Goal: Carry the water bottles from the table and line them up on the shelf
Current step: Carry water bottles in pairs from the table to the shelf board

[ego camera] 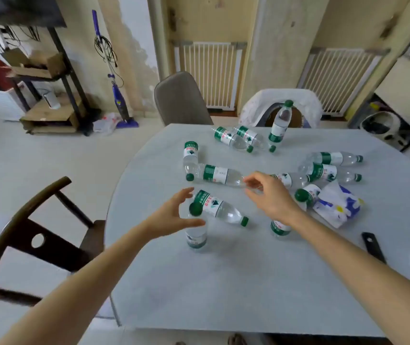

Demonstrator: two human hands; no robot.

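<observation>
Bottle point(280, 229) half-hidden behind right arm

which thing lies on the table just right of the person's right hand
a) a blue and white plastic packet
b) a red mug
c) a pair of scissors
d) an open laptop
a: a crumpled blue and white plastic packet lies on the grey table right of the right hand, beside the scattered water bottles.

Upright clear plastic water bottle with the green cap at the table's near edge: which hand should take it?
Left, probably. The left hand is open right beside the upright clear plastic water bottle, thumb near its neck. The right hand reaches further right, among lying bottles.
</observation>
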